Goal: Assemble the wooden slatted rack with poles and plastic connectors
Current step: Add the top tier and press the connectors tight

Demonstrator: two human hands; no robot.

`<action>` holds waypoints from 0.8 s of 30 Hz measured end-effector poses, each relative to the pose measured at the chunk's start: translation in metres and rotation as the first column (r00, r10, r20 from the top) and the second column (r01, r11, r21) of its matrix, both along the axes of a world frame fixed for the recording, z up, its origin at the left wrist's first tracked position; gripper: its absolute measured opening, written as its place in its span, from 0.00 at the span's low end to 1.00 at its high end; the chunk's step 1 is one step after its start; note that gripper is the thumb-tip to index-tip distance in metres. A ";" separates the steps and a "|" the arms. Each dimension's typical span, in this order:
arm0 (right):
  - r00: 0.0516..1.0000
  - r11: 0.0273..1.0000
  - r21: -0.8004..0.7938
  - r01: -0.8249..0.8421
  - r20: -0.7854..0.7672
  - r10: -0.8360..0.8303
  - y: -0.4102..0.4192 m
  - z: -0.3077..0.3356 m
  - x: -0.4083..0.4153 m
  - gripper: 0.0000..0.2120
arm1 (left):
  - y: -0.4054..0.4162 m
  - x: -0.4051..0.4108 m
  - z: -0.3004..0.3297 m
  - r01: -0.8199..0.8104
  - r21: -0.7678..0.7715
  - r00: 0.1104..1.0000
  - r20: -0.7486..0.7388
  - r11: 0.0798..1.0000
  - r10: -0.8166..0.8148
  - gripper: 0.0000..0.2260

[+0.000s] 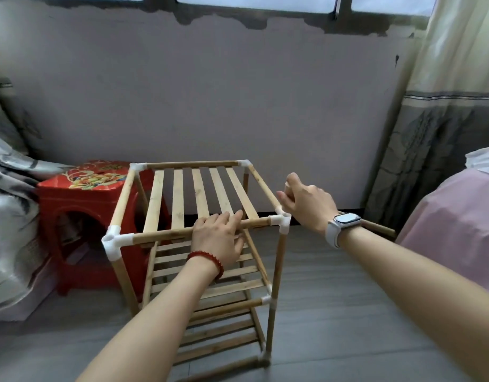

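Observation:
The wooden slatted rack (202, 188) stands on the floor with three slatted tiers, joined by poles and white plastic connectors (282, 220). My left hand (217, 238) lies over the top front pole (160, 237), fingers stretched across it onto the slats. My right hand (304, 201) hovers just above the front right connector, beside the right side pole, with its fingers curled. A loose pole (378, 228) sticks out to the right from behind that wrist and appears to run into the curled hand. The open socket of the front left connector (112, 239) faces up.
A red plastic stool (80, 205) stands close against the rack's left side. Grey bedding (9, 216) lies at the far left, a pink-covered bed (458, 224) at the right, with a curtain (444, 133) behind it. The wall runs just behind the rack.

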State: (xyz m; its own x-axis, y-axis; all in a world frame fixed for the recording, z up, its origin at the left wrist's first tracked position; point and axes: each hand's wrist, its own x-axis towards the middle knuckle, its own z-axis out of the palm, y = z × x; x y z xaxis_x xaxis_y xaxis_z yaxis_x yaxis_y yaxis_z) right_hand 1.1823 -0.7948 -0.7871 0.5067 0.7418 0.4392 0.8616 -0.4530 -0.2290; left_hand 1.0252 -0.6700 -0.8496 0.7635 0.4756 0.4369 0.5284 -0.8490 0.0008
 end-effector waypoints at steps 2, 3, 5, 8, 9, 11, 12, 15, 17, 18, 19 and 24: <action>0.985 0.992 0.084 -0.090 -0.139 0.101 0.002 0.005 -0.003 0.10 | 0.003 -0.004 0.006 0.065 -0.076 0.998 -0.020 0.995 -0.067 0.23; 0.953 0.981 0.135 -0.142 -0.251 0.173 0.004 0.002 -0.008 0.09 | 0.008 -0.011 0.013 0.098 -0.138 0.995 0.005 0.986 -0.098 0.22; 0.850 0.955 0.215 -0.206 -0.444 0.284 0.010 -0.010 -0.023 0.06 | 0.025 -0.031 0.024 0.121 -0.194 0.992 0.067 0.974 -0.110 0.21; 0.775 0.923 0.295 -0.245 -0.512 0.370 0.026 -0.025 -0.039 0.04 | 0.065 -0.081 0.032 -0.066 -0.174 0.997 0.032 0.983 0.072 0.21; 0.752 0.916 0.305 -0.261 -0.530 0.391 0.032 -0.030 -0.044 0.04 | 0.077 -0.098 0.033 -0.141 -0.187 0.990 -0.015 0.972 0.140 0.21; 0.673 0.894 0.349 -0.281 -0.593 0.443 0.044 -0.037 -0.055 0.03 | 0.093 -0.126 0.031 -0.173 -0.276 0.985 -0.062 0.946 0.162 0.20; 0.635 0.885 0.378 -0.270 -0.621 0.459 0.049 -0.039 -0.057 0.03 | 0.096 -0.135 0.028 -0.141 -0.329 0.990 -0.043 0.934 0.135 0.18; 0.593 0.871 0.451 -0.197 -0.653 0.472 0.057 -0.043 -0.060 0.02 | 0.088 -0.146 0.025 -0.106 -0.338 0.993 0.011 0.935 0.117 0.12; 0.601 0.872 0.465 -0.154 -0.656 0.456 0.056 -0.046 -0.053 0.03 | 0.080 -0.143 0.026 -0.127 -0.266 0.991 -0.075 0.956 0.111 0.15; 0.611 0.874 0.467 -0.134 -0.655 0.444 0.054 -0.048 -0.048 0.03 | 0.074 -0.142 0.028 -0.134 -0.222 0.983 -0.155 0.966 0.100 0.18; 0.633 0.879 0.464 -0.112 -0.649 0.423 0.051 -0.049 -0.042 0.03 | 0.068 -0.139 0.031 -0.127 -0.192 0.969 -0.234 0.973 0.080 0.21; 0.747 0.885 0.464 -0.021 -0.581 0.322 0.028 -0.034 -0.015 0.06 | 0.019 -0.106 0.041 0.164 -0.346 0.923 -0.277 0.924 -0.268 0.23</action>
State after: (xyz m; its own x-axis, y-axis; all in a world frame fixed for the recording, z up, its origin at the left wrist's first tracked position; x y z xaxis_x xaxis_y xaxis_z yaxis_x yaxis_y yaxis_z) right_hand 1.1669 -0.7668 -0.8209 0.6549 0.6730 0.3436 0.5014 -0.0468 -0.8639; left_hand 0.9191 -0.6512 -0.8083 0.9349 0.3546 0.0159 0.3486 -0.9255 0.1481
